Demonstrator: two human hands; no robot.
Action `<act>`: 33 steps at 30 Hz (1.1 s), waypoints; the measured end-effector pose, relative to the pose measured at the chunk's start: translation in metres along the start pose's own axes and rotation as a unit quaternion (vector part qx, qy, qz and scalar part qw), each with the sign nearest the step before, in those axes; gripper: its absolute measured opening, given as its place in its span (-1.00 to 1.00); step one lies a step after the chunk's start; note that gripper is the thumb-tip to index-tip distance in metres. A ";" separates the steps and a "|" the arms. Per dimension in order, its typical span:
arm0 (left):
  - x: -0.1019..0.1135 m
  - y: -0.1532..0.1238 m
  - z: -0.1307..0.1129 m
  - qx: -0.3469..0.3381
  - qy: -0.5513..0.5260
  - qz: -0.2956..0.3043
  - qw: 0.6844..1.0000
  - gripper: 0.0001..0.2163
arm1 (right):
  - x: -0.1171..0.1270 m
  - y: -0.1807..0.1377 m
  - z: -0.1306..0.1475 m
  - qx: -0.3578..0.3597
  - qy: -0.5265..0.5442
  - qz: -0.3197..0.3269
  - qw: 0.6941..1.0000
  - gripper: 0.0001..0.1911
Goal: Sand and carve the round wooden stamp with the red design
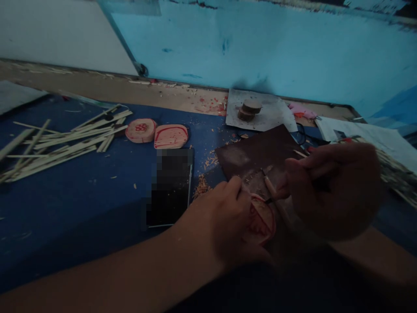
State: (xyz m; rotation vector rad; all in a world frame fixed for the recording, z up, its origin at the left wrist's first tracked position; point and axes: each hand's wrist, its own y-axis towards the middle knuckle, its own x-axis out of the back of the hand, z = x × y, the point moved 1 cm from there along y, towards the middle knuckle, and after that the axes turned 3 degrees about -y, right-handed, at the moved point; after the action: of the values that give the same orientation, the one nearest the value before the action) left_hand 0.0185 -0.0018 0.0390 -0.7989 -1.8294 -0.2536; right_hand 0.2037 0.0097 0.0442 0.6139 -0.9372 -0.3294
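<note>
My left hand is wrapped round a small carved block with red markings, holding it low over a dark brown sheet. Part of the block is hidden by the fingers. My right hand is closed on a slim carving tool, most of it covered by the hand. Its dark tip meets the block's upper right edge. Just above the block is a second slim tool with a metal end; whether it lies on the sheet or is in my fingers I cannot tell.
Two red-marked blocks sit side by side behind a dark phone. Thin pale sticks are strewn at left. Wood shavings lie by the brown sheet. Two round brown pieces rest on a grey sheet near the blue wall.
</note>
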 end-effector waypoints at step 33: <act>-0.009 -0.006 -0.007 -0.038 0.031 -0.067 0.997 -0.52 | -0.056 -0.001 -0.052 -0.127 0.181 0.129 0.967 -0.82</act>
State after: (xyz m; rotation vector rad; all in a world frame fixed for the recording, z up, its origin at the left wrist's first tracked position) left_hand 0.0220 -0.0141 0.0347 -0.7142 -1.8254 -0.4318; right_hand 0.2151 0.0555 -0.0153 0.2958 -0.5994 -0.0940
